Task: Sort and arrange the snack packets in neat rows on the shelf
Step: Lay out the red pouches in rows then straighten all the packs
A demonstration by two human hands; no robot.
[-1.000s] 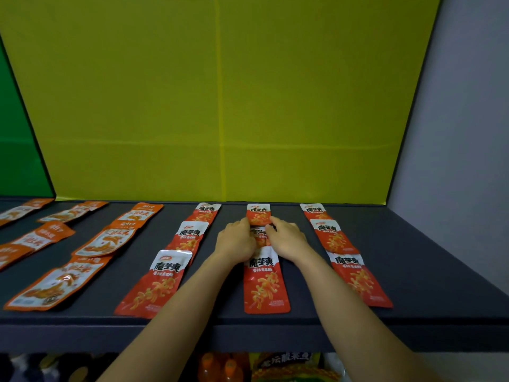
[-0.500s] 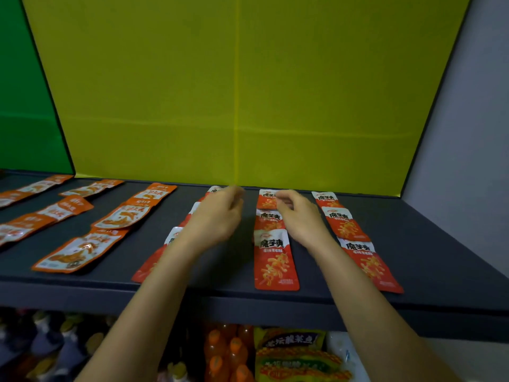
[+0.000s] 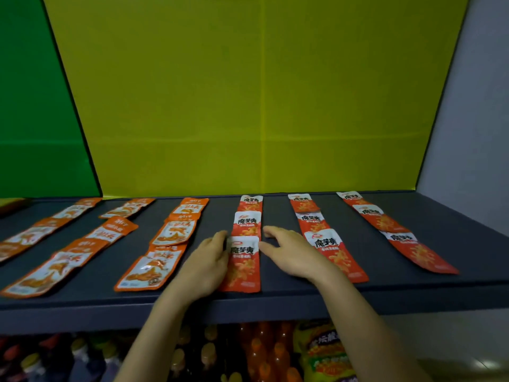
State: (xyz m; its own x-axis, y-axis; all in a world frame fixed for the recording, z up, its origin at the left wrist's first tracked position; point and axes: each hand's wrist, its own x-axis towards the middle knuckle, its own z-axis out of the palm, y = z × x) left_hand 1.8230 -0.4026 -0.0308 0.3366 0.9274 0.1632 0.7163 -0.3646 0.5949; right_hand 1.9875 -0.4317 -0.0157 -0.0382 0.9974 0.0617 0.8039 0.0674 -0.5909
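head view: left hand [image 3: 209,260] and right hand [image 3: 292,255], grips loose, flank a packet [image 3: 245,264] on shelf [image 3: 413,296].

Red-orange snack packets [image 3: 243,260] flat in overlapping front-to-back rows on dark shelf [image 3: 278,212].

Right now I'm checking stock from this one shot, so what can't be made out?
Head view:
- Front packet of the left red row: left edge covered by the left hand.
- Front packet of the middle red row: lower left part behind the right hand.
- Leftmost orange packets: cut off by the frame's left edge.
- Goods under the shelf: dim, blurred.
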